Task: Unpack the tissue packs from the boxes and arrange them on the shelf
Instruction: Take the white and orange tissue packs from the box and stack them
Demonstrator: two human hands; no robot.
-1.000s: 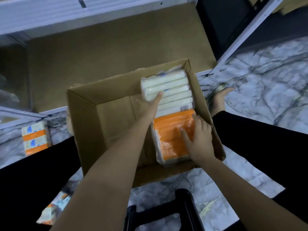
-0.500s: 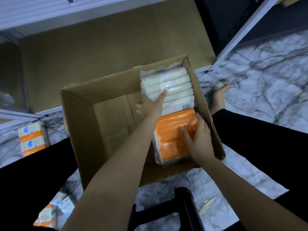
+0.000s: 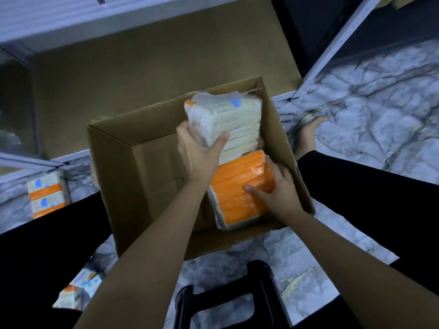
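An open cardboard box (image 3: 133, 176) stands on the marble floor between my legs. My left hand (image 3: 199, 150) grips a white tissue pack (image 3: 223, 119) by its near end and holds it tilted up above the box's far right corner. More white packs (image 3: 242, 146) lie beneath it. My right hand (image 3: 278, 188) grips the right side of an orange tissue pack (image 3: 240, 193) at the box's near right, thumb on top. The left half of the box is bare cardboard. The brown shelf board (image 3: 152, 67) lies just beyond the box.
White-and-orange tissue packs (image 3: 46, 193) stand on the floor at far left, and more (image 3: 78, 290) lie at lower left. A black stool (image 3: 228, 298) is below the box. A grey shelf upright (image 3: 332, 48) slants at right. My bare foot (image 3: 308, 131) rests beside the box.
My left hand closed round the white pack and lifted its near end out of the box. My right hand slid to the orange pack's right side and took hold of it.
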